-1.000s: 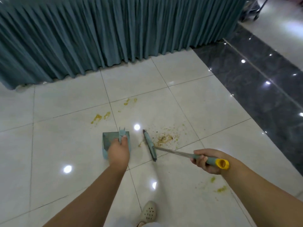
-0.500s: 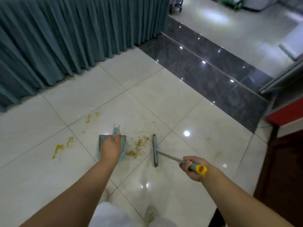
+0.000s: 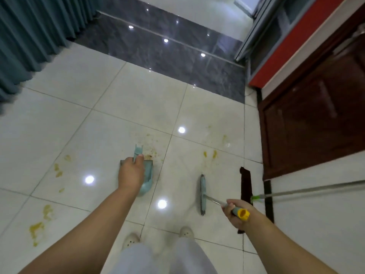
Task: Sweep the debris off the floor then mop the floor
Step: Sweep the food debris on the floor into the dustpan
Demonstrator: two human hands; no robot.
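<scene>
Left hand (image 3: 131, 174) grips dustpan (image 3: 147, 177) to catch debris (image 3: 151, 153) | right hand (image 3: 235, 213) grips brush (image 3: 203, 193) for sweeping

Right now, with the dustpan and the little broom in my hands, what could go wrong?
1. The dustpan hangs tilted in the left hand; swept debris could slide back out.
2. The yellow smears near the shoes look wet; stepping in them could spread them or cause a slip.
3. The mop lies on the floor beside the right hand and could trip you.
</scene>
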